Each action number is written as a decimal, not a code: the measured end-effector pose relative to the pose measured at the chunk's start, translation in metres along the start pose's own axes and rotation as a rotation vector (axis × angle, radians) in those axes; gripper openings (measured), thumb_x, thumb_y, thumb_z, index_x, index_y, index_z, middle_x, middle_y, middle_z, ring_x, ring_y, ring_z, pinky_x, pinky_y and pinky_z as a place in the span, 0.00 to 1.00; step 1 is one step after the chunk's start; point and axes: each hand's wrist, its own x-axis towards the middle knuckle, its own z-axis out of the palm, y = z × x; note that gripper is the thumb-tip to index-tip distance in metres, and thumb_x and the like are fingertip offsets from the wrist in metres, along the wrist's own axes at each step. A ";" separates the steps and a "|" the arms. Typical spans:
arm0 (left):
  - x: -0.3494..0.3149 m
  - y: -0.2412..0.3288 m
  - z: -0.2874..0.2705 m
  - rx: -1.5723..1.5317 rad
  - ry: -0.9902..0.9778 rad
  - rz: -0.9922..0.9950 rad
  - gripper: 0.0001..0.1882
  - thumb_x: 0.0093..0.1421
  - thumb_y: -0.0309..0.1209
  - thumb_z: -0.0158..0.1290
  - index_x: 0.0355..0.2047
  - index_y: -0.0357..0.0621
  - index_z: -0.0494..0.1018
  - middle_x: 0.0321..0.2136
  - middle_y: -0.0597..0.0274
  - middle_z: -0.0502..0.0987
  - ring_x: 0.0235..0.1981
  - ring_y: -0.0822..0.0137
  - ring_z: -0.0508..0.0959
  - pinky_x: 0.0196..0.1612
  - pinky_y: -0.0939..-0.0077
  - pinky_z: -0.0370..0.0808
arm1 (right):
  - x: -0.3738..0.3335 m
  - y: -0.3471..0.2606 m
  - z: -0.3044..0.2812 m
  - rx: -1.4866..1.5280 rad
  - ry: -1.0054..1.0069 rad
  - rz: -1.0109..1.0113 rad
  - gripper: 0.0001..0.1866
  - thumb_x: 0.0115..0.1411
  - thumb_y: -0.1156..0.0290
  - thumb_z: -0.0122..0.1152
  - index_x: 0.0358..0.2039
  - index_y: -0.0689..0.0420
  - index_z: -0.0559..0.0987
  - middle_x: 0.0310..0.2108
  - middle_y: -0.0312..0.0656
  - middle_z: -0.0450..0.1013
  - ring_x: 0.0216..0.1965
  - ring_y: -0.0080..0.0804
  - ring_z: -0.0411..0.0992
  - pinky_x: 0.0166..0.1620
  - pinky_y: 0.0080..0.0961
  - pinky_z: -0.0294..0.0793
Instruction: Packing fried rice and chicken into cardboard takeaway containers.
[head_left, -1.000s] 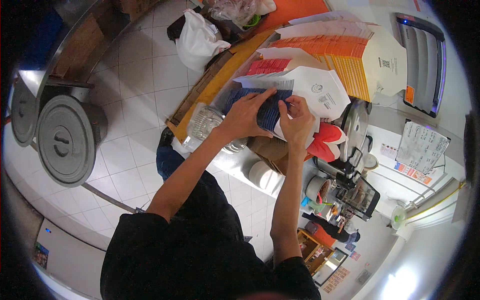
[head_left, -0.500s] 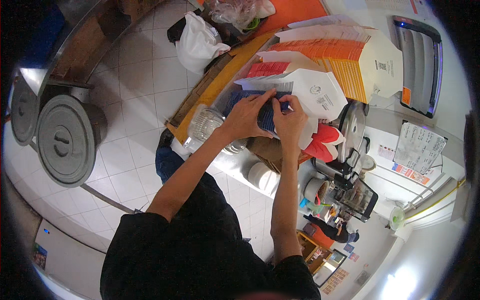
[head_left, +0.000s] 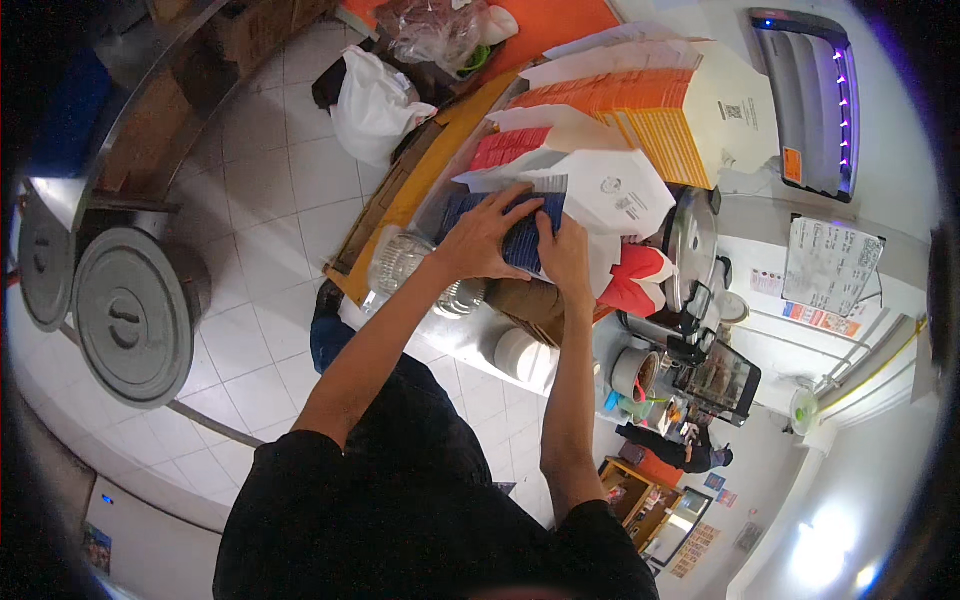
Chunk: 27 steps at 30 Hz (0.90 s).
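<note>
A stack of nested dark blue paper food cartons [head_left: 524, 243] stands among other carton stacks on the counter. My left hand [head_left: 478, 240] lies over its left side, fingers stretched across the top and thumb at the near edge, closed round it. My right hand [head_left: 566, 258] presses on the stack's right end, fingers bent; their tips are partly hidden. Just beyond are white cartons [head_left: 615, 195] with dark print, then a stack with red edges [head_left: 510, 148] and a larger orange and yellow one [head_left: 650, 110]. Red cartons [head_left: 636, 278] lie right of my right hand.
Clear glass or plastic vessels [head_left: 405, 262] stand left of my left forearm. A white tub [head_left: 525, 352] is between my forearms. A steel lidded pot [head_left: 692, 245] and a cooking pot [head_left: 633, 372] stand to the right. A grey lidded bin [head_left: 133, 315] is at far left; another person [head_left: 690, 452] works farther off.
My right hand's fingers have shifted from a raised pinch by the top of the blue stack to a lower place at its right end. My left hand stays on the stack.
</note>
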 end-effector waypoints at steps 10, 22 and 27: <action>0.007 0.003 0.010 0.006 -0.007 -0.019 0.57 0.35 0.53 0.73 0.64 0.47 0.61 0.62 0.43 0.63 0.63 0.42 0.64 0.65 0.52 0.63 | -0.015 -0.023 -0.068 -0.232 0.298 -0.051 0.16 0.64 0.64 0.57 0.31 0.67 0.76 0.27 0.61 0.75 0.31 0.64 0.73 0.35 0.52 0.70; -0.051 0.075 0.066 0.069 0.304 0.226 0.42 0.37 0.46 0.75 0.51 0.40 0.71 0.47 0.49 0.75 0.50 0.51 0.74 0.53 0.55 0.70 | -0.252 -0.011 -0.250 0.264 1.217 0.304 0.14 0.58 0.71 0.68 0.42 0.65 0.79 0.38 0.42 0.77 0.35 0.25 0.74 0.42 0.20 0.75; -0.118 0.161 0.190 -0.276 -0.246 0.069 0.13 0.52 0.30 0.65 0.36 0.42 0.76 0.34 0.55 0.78 0.38 0.54 0.78 0.44 0.63 0.75 | -0.367 0.027 -0.235 0.174 1.152 0.790 0.09 0.65 0.70 0.61 0.38 0.65 0.80 0.33 0.36 0.77 0.32 0.21 0.72 0.41 0.18 0.72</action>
